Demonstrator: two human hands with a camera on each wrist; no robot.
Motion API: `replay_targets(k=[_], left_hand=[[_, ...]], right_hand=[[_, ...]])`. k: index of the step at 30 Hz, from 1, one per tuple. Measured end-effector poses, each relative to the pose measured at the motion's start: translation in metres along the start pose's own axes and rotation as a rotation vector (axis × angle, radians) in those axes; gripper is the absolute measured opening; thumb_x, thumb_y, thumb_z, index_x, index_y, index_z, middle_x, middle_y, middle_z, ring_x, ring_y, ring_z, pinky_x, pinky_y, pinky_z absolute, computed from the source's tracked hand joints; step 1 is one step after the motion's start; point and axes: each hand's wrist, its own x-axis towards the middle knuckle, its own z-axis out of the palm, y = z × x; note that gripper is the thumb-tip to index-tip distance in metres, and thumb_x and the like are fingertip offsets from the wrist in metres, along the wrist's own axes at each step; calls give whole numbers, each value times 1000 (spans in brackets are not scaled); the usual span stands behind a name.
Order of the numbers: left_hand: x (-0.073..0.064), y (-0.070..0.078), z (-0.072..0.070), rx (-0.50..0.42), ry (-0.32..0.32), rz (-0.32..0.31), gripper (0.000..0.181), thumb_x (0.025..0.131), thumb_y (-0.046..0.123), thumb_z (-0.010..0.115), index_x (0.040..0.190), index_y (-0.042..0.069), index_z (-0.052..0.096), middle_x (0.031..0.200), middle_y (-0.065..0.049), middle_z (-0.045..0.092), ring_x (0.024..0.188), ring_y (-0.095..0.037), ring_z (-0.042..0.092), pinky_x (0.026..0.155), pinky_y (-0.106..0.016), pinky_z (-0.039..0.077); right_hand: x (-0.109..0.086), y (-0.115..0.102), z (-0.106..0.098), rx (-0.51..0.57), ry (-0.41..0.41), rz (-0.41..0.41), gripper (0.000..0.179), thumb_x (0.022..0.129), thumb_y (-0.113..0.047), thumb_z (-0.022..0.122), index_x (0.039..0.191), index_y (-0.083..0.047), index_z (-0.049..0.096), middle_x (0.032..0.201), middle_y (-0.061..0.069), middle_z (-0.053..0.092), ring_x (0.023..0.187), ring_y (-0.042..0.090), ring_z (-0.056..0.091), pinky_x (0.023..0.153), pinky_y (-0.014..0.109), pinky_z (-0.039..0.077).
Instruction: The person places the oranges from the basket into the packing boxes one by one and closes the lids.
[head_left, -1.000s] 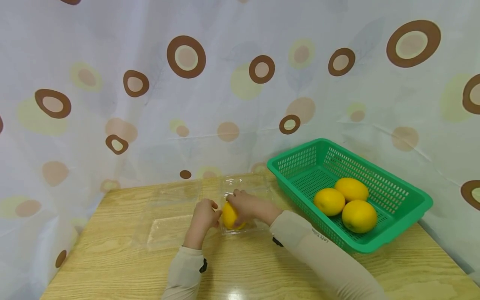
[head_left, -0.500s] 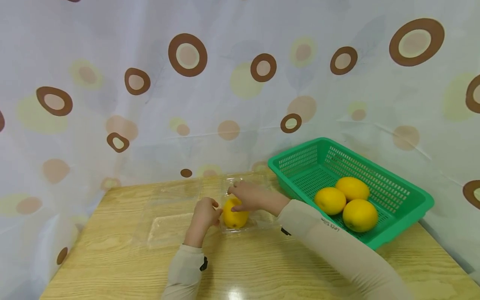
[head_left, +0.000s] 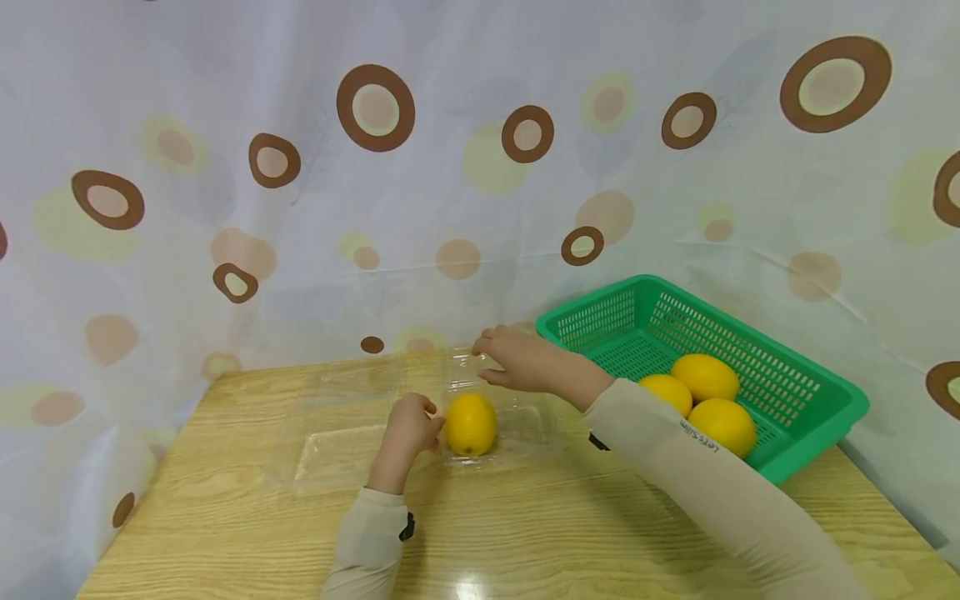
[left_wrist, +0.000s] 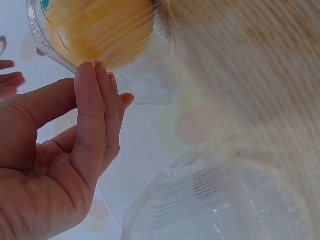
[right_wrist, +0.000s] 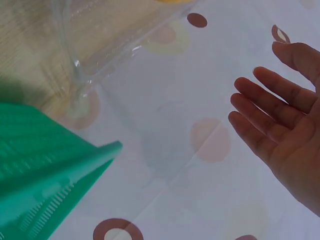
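Observation:
A yellow oval fruit (head_left: 471, 424) sits in the left part of a clear plastic container (head_left: 522, 423) on the wooden table. My left hand (head_left: 410, 432) is at the container's left side. In the left wrist view, the thumb and fingertips of my left hand (left_wrist: 75, 130) pinch the container's edge, and the fruit (left_wrist: 102, 30) shows through the ribbed wall. Higher up and to the right, my right hand (head_left: 517, 358) is raised over the container's back right part. The right wrist view shows the fingers of that hand (right_wrist: 280, 110) extended, holding nothing.
Left of the left hand lies another clear plastic container (head_left: 341, 454). A green slotted basket (head_left: 600, 304) stands on the right with three more yellow fruits (head_left: 703, 377) in it, partly hidden by the right sleeve. A patterned curtain (head_left: 450, 167) hangs behind the table (head_left: 247, 542).
My right hand has let go of the yellow fruit and moved up and right towards the basket. The fruit stays in the container. My left hand has hardly moved.

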Motion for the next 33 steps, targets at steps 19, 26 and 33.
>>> replay_targets(k=[19,26,33], left_hand=[[-3,-6,0,-14,4,-10,26,88,0,66,107,-16,60,76,-18,67,55,-21,67,60,-33,56],[-3,-3,0,-18,1,-6,26,88,0,66,108,-16,60,75,-17,68,56,-21,67,59,-32,56],[0,-1,0,-9,-6,-9,27,89,1,65,110,-16,60,76,-17,67,59,-23,68,63,-35,57]], right_hand=[[-46,44,-14,7,95,124,31,97,-17,59,121,2,58,119,16,57,109,31,55,91,42,49],[-66,62,-16,27,90,177,35,96,-15,59,125,5,57,125,20,56,117,37,51,96,47,46],[-84,80,-14,3,127,187,32,95,-13,61,118,9,59,116,22,60,110,37,56,93,48,47]])
